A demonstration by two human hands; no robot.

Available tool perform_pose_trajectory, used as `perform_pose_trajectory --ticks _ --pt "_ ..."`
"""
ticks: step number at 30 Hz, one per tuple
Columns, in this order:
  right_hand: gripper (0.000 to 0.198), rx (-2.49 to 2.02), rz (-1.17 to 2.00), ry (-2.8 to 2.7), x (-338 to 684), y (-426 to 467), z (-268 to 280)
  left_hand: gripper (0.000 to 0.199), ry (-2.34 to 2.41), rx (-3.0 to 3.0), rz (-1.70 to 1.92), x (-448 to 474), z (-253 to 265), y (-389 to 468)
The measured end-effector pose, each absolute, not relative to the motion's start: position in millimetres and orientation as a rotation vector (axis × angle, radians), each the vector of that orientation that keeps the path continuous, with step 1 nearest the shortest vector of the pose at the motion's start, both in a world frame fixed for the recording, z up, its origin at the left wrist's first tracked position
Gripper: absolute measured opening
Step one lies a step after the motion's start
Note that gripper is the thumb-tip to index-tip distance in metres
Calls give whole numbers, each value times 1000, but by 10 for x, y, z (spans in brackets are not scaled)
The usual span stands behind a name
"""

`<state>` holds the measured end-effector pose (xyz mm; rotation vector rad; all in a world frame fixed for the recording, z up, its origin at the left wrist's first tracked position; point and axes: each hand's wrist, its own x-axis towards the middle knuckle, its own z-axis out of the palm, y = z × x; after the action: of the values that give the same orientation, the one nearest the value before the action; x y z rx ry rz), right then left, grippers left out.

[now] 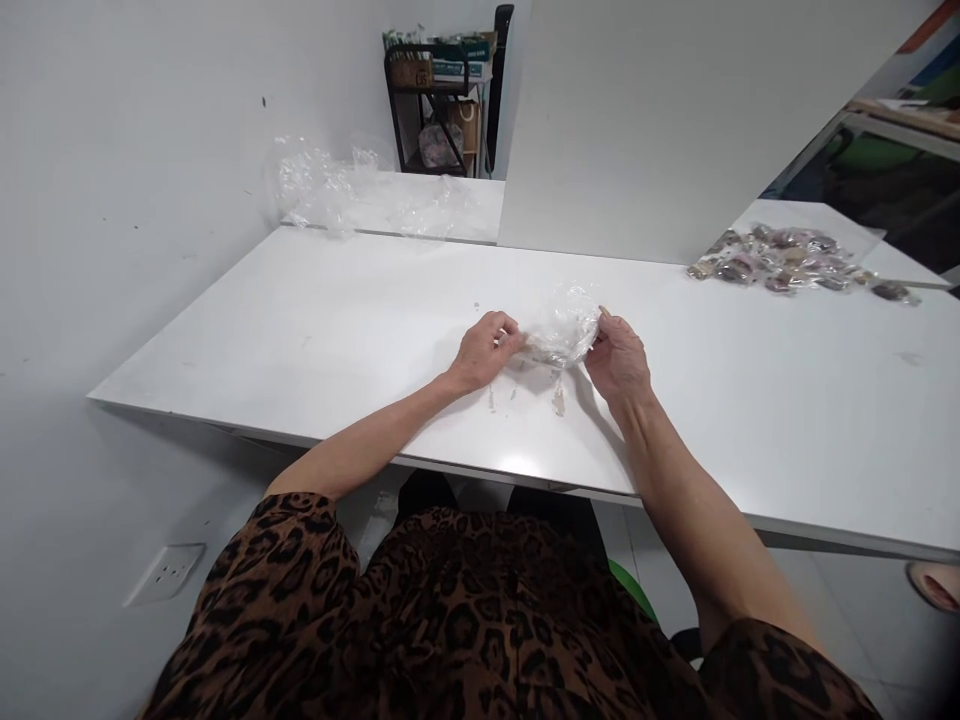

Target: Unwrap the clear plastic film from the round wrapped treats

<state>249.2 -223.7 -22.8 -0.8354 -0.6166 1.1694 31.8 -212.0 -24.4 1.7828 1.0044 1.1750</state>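
Between my two hands, just above the white table (360, 330), is a crumpled clear plastic bag (568, 325). My left hand (486, 350) pinches its left end, with thumb and forefinger brought together. On the other side my right hand (619, 355) grips the bag's right edge between thumb and fingers. Whether anything lies inside the bag I cannot make out. Small worn patches mark the tabletop under it.
Several small clear-wrapped brownish and pinkish items (795, 260) lie piled at the back right. Loose clear plastic bags (322, 190) are heaped at the back left. A white upright panel (622, 130) stands behind the table; beyond it is a black shelf cart (431, 90).
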Motion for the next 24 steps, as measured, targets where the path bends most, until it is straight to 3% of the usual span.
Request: perform_pose_trajectory --ticks 6,11,13,18,24 --pt "34 -887 1120 -428 2549 -2205 -250 22 1050 787 1328 329 -128 -2021" --pt "34 -1079 1280 -587 2555 -2227 -259 9 957 356 1409 266 -76 -1899" --pt "35 -1148 1310 -685 2586 -2224 -267 12 925 280 1447 213 -58 -1830" --pt "47 -1049 1022 -828 2743 -2164 -247 15 921 285 1510 101 -18 -1745" --pt "65 -1224 1138 -1134 2591 -2248 -93 13 817 555 1303 163 -5 -1887"
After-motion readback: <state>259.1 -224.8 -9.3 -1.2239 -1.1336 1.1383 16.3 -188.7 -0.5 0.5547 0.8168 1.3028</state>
